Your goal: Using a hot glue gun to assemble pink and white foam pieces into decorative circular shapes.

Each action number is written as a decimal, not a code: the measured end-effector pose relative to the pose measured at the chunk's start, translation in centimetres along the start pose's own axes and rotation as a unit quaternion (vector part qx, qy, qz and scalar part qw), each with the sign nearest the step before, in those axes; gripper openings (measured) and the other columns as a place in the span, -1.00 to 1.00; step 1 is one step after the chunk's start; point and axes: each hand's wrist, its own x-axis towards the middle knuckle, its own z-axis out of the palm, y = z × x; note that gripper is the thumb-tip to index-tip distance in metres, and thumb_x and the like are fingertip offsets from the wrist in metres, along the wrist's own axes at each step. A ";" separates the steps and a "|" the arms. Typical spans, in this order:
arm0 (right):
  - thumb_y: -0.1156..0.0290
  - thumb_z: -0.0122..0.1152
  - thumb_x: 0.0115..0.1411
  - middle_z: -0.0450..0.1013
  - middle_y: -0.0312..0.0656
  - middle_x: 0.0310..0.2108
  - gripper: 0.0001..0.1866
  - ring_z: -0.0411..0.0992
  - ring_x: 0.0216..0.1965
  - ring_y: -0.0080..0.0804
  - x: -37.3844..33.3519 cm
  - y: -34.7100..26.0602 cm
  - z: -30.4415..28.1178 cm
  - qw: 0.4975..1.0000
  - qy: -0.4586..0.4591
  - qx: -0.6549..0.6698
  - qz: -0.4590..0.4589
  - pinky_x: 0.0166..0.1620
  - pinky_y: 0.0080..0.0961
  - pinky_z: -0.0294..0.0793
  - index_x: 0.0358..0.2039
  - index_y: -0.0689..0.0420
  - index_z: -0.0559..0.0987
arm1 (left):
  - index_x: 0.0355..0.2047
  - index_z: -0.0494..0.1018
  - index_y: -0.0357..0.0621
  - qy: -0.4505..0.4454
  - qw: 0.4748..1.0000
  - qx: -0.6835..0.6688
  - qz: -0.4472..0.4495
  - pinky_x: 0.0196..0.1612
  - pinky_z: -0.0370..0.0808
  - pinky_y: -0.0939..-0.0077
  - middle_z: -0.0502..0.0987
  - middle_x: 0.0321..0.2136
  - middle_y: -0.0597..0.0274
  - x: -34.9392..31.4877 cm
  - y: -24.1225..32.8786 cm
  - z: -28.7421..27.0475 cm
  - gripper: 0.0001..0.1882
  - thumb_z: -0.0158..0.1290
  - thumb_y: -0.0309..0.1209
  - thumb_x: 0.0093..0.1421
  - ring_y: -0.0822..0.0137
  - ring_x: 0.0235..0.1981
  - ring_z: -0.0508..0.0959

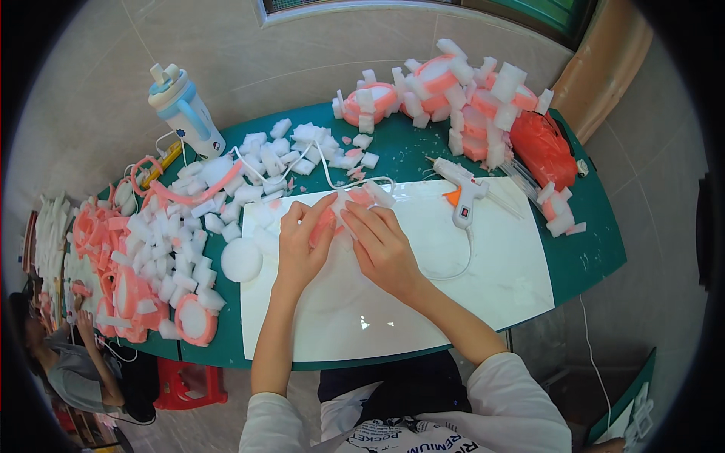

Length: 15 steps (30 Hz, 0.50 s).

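Observation:
Above the far half of a white board (408, 325), both hands are closed on a small pink and white foam piece (323, 225), partly covered by my fingers. My left hand (300, 240) grips it from the left between thumb and fingers. The fingertips of my right hand (381, 245) press on its upper right side. More pink foam (359, 198) and a white foam block (379, 194) lie just beyond my right fingers. To the right, a white glue gun (468, 192) with an orange trigger rests on the board.
White foam blocks (174, 257) and pink foam rings (196, 319) are heaped at left, beside a white foam disc (242, 260). A bottle (189, 113) stands behind them. Joined foam pieces (476, 128) and a red bag (540, 147) occupy the far right. Another person (79, 370) sits at lower left.

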 end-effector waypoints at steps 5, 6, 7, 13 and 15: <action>0.66 0.13 -0.09 0.37 -0.08 -0.06 -0.57 0.31 -0.17 -0.15 0.1 0.1 0.2 1.000 0.006 -0.002 -0.003 -0.10 -0.40 0.37 -0.11 0.30 0.46 | -0.08 0.45 -0.09 0.007 1.000 -0.002 -0.008 -0.32 0.21 0.50 0.24 -0.54 0.23 0.1 0.0 0.0 -0.61 0.05 -0.53 0.02 0.33 -0.47 0.28; 0.65 0.14 -0.08 0.37 -0.08 -0.06 -0.57 0.31 -0.17 -0.15 0.1 0.0 0.3 1.000 0.011 -0.003 -0.006 -0.10 -0.40 0.37 -0.11 0.29 0.46 | -0.08 0.45 -0.09 0.006 1.000 -0.004 -0.009 -0.32 0.21 0.50 0.24 -0.54 0.23 0.1 -0.1 -0.1 -0.61 0.05 -0.53 0.02 0.33 -0.47 0.28; 0.63 0.15 -0.08 0.37 -0.08 -0.05 -0.57 0.31 -0.18 -0.16 0.1 -0.1 0.3 1.000 0.015 -0.004 0.001 -0.11 -0.40 0.37 -0.10 0.29 0.46 | -0.08 0.45 -0.10 0.005 1.000 -0.012 -0.011 -0.32 0.21 0.50 0.24 -0.54 0.23 0.1 -0.1 -0.1 -0.62 0.05 -0.54 0.02 0.33 -0.47 0.28; 0.60 0.20 -0.09 0.35 -0.07 -0.03 -0.53 0.32 -0.21 -0.16 -0.3 -0.1 0.6 0.999 0.012 0.033 0.029 -0.16 -0.40 0.38 -0.08 0.29 0.44 | -0.08 0.44 -0.12 -0.003 1.000 -0.021 -0.014 -0.35 0.23 0.50 0.23 -0.53 0.22 0.2 -0.1 -0.2 -0.62 0.04 -0.55 0.03 0.32 -0.47 0.28; 0.62 0.19 -0.09 0.35 -0.05 -0.02 -0.53 0.34 -0.24 -0.16 -0.3 0.0 0.9 0.998 0.020 0.048 0.023 -0.18 -0.39 0.39 -0.08 0.30 0.43 | -0.08 0.44 -0.11 -0.003 1.000 -0.024 -0.014 -0.36 0.23 0.50 0.23 -0.53 0.21 0.2 -0.1 -0.2 -0.62 0.04 -0.55 0.03 0.32 -0.48 0.28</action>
